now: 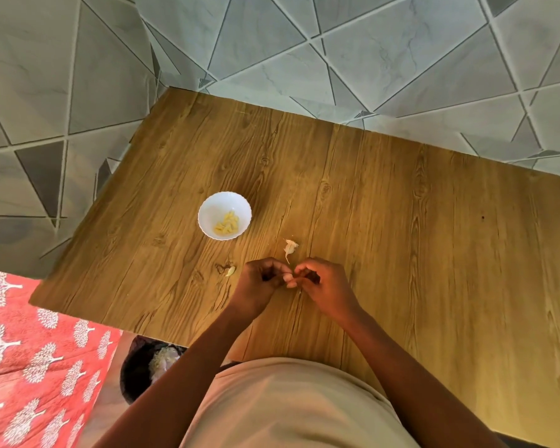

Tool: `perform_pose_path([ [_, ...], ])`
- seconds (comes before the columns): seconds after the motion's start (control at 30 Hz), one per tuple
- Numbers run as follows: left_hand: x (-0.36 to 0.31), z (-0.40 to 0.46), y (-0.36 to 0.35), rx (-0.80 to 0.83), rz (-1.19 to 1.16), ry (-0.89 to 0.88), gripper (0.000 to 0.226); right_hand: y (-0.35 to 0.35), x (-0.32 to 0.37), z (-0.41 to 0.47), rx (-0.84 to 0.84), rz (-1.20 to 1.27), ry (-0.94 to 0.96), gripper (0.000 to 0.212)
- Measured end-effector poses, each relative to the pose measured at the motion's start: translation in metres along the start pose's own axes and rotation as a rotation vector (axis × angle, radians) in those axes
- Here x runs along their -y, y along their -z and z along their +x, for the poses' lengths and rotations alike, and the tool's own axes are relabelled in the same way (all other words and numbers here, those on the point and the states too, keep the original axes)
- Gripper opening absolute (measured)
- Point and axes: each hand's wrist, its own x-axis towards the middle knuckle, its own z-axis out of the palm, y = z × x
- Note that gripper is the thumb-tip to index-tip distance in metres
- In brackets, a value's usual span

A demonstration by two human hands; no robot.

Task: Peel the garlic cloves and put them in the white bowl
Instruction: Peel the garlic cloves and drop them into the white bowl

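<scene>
We pinch one clove (287, 279) between both hands' fingers (299, 273), long axis unclear; loose clove (290, 247) lies near-far, bowl (207, 210) left.

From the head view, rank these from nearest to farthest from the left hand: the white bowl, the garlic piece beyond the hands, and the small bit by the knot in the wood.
From the left hand:
1. Small bit by the knot, just to its left on the table.
2. Garlic piece, beyond and slightly right of the hand.
3. White bowl, farther back and left, holding peeled cloves.
</scene>
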Motion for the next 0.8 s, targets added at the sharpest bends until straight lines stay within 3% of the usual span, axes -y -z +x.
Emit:
perform_pose_path([
  [0.33, 0.0, -0.003, 0.011, 0.043, -0.145, 0.053, 0.007, -0.003, 0.003, 0.004, 0.094, -0.205, 0.153, 0.007],
  [0.5, -0.001, -0.003, 0.013, 0.067, -0.129, 0.016, 0.006, -0.005, 0.003, 0.001, 0.033, -0.166, 0.179, 0.006],
  [0.63, -0.004, -0.004, 0.015, 0.059, -0.2, 0.086, 0.011, -0.001, 0.001, 0.002, 0.013, -0.176, 0.273, 0.021],
  [0.8, -0.012, -0.004, 0.014, 0.02, -0.317, 0.184, 0.011, 0.005, 0.007, 0.01, -0.01, -0.304, 0.417, 0.02],
])
